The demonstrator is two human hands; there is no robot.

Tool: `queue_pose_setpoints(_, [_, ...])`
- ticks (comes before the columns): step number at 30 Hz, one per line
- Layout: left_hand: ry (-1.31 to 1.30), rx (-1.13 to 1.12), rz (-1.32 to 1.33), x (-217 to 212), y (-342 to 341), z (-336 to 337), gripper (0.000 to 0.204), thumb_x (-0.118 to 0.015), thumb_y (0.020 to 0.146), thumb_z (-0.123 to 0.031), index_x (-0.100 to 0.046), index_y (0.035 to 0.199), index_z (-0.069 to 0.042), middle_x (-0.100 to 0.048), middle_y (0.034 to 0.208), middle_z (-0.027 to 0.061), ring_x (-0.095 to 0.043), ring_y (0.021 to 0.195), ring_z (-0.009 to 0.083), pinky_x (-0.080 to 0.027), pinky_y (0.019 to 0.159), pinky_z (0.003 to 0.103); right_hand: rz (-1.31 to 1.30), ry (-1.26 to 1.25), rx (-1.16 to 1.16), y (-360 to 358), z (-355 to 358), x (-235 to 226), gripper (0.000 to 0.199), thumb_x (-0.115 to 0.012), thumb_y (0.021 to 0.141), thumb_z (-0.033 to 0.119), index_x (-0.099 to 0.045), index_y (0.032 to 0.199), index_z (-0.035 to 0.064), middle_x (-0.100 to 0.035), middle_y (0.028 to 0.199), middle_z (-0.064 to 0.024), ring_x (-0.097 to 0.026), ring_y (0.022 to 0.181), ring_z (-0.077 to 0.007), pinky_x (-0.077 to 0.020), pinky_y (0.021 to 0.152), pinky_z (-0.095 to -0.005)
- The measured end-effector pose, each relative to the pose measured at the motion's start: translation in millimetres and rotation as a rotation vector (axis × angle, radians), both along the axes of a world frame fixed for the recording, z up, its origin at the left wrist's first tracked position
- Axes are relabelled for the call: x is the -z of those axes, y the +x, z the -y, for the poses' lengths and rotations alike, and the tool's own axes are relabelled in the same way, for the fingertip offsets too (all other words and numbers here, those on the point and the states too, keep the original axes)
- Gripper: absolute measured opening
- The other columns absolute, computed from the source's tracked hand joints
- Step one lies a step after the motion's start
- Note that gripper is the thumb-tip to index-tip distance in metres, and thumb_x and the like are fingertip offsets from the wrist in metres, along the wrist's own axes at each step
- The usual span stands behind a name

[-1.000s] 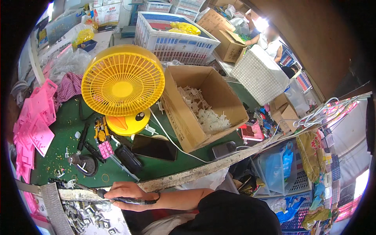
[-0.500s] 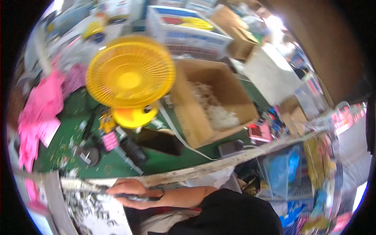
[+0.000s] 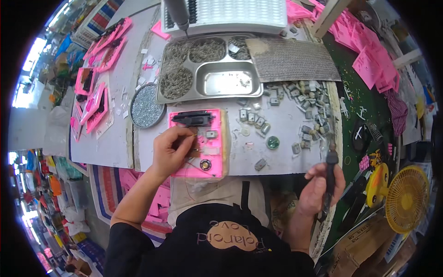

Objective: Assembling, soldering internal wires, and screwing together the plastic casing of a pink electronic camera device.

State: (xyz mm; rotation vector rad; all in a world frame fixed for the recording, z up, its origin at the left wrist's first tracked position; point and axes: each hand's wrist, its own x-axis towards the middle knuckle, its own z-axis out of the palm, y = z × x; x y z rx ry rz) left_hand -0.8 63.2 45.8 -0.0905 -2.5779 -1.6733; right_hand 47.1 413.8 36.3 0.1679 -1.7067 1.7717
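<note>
A pink plastic casing point(image 3: 216, 170) lies on a pale pad at the table's front edge. It holds a black part point(image 3: 194, 118), a small metal motor point(image 3: 211, 134) and a round black piece point(image 3: 205, 165). My left hand point(image 3: 170, 150) is over the casing's left side, thumb and forefinger pinched on what looks like a thin wire; the pinch itself is partly hidden. Thin reddish wires hang below that hand. To the right, apart from the casing, my right hand point(image 3: 314, 189) grips the black handle of a soldering iron point(image 3: 330, 177), held upright near the table's right edge.
Behind the casing stand a steel compartment tray point(image 3: 161, 98) of small screws and a round dish of metal bits point(image 3: 147, 108). Several loose motors point(image 3: 318, 99) lie at right. A powered screwdriver point(image 3: 177, 13) hangs overhead. A yellow fan point(image 3: 406, 198) stands at far right.
The view has swung left, so the fan now sits at far right. My left hand has come into view over the casing. My right hand still holds the iron, now upright.
</note>
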Motion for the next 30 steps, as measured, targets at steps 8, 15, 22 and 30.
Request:
queue_pose_setpoints(8, [-0.287,0.031,-0.339,8,-9,-9,0.016,-0.078,0.078,-0.004,-0.072,0.092,-0.006,-0.065,0.095,0.0071,-0.061,0.089,0.0291,-0.046,0.081,0.04,0.118,0.161,-0.286,-31,72,-13,0.049,-0.07,0.088,-0.007,-0.056,0.136,-0.0023,-0.067,0.11,-0.0172,-0.068,0.088,-0.0203,-0.0569,0.08,-0.0315])
queue_pose_setpoints(15, [-0.305,-0.012,-0.335,7,-20,-5,0.015,-0.081,0.075,-0.01,-0.074,0.088,-0.009,-0.061,0.104,0.0069,-0.055,0.097,0.0286,-0.04,0.087,0.042,0.281,0.152,-0.361,-67,117,-8,0.056,-0.075,0.084,-0.007,-0.057,0.137,-0.0017,-0.065,0.11,-0.0141,-0.07,0.095,-0.0203,-0.0575,0.087,-0.0319])
queue_pose_setpoints(22, [-0.355,-0.014,-0.316,4,-22,-5,0.016,-0.081,0.072,-0.011,-0.073,0.086,-0.01,-0.062,0.118,0.0094,-0.053,0.114,0.0339,-0.036,0.099,0.047,0.197,0.34,-0.376,-71,164,5,0.06,-0.078,0.081,-0.011,-0.06,0.136,0.0031,-0.061,0.119,-0.0161,-0.071,0.088,-0.0175,-0.0593,0.078,-0.0279])
queue_pose_setpoints(30, [-0.396,0.069,-0.304,1,-25,-18,0.013,-0.081,0.072,-0.013,-0.072,0.08,-0.011,-0.061,0.134,0.011,-0.048,0.128,0.0387,-0.031,0.107,0.054,0.12,0.458,-0.366,-38,127,6,0.059,-0.083,0.08,-0.003,-0.06,0.134,0.0045,-0.066,0.108,-0.0138,-0.07,0.093,-0.0231,-0.0553,0.086,-0.037])
